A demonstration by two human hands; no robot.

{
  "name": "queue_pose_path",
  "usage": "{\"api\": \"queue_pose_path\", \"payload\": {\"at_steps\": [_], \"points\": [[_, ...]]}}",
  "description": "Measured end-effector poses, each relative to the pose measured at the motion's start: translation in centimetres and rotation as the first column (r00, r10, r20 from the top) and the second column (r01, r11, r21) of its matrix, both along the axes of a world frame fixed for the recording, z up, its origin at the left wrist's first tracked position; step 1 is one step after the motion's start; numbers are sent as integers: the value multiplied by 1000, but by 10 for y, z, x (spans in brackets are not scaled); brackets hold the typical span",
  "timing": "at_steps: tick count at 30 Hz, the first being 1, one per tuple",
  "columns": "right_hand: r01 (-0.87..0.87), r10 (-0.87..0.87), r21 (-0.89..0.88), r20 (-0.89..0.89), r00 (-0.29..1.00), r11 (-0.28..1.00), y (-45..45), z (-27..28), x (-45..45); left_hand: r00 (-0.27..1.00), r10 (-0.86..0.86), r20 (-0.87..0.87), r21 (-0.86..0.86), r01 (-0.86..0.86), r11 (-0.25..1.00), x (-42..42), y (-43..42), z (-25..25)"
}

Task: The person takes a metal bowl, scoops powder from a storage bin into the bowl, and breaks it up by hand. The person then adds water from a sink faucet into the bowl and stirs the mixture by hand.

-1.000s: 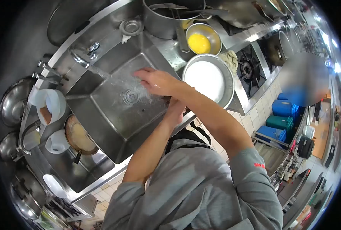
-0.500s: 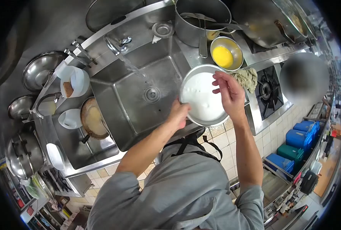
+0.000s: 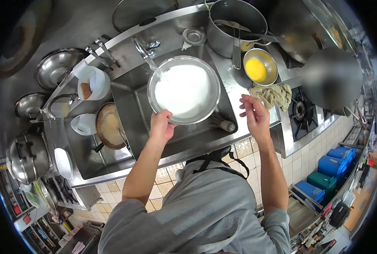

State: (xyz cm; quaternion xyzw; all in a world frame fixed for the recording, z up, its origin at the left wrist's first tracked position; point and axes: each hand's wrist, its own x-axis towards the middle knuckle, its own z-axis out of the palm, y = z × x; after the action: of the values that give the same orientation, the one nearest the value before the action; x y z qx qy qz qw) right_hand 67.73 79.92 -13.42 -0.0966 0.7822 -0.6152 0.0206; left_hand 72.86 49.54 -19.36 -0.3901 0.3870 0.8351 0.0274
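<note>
My left hand (image 3: 161, 126) grips the near rim of a round metal bowl (image 3: 217, 96), which hangs over the large sink basin (image 3: 131, 99). White liquid (image 3: 183, 91) covers most of the bowl's inside. Water from the faucet (image 3: 141, 46) runs into the bowl at its upper left. To the right of the bowl, apart from it, is my right hand (image 3: 256, 118), raised with loosely bent fingers and nothing in it. Closest to that hand is a crumpled greenish cloth (image 3: 273, 95) on the counter. A brush-like tool with a pale round end (image 3: 228, 125) lies in the basin.
Behind the cloth stand a small metal bowl with yellow liquid (image 3: 256, 70) and a large pot (image 3: 227, 44). A gas burner (image 3: 299, 110) is at the right. The left basin holds a pan (image 3: 105, 142) and a white container (image 3: 83, 124).
My left hand has moved the bowl left, from the counter side to under the running water. My right hand has dropped slightly and is now apart from the bowl. The brush-like tool has come into view.
</note>
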Motion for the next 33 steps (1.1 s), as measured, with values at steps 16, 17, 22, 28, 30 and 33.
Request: {"api": "queue_pose_path", "payload": {"at_steps": [16,17,22,28,30,33], "points": [[63,-42,298,-76,996,952,26,-4,-3,982,-186,38,-40,187,982,4,75,4],[55,-26,329,-94,995,943,30,-9,-3,974,-225,30,-1,226,974,5,86,1],[-18,5,456,30,1000,890,62,-28,-7,923,-379,64,51,376,925,-1,143,-17],[54,2,695,-80,997,717,104,-79,-33,868,-492,60,26,492,870,-20,184,-34],[20,-20,685,-7,1000,729,107,-91,-45,887,-459,45,21,458,889,-27,191,-37],[79,-3,703,-109,994,707,101,-125,-58,844,-517,145,-113,533,838,-38,192,-27]]}}
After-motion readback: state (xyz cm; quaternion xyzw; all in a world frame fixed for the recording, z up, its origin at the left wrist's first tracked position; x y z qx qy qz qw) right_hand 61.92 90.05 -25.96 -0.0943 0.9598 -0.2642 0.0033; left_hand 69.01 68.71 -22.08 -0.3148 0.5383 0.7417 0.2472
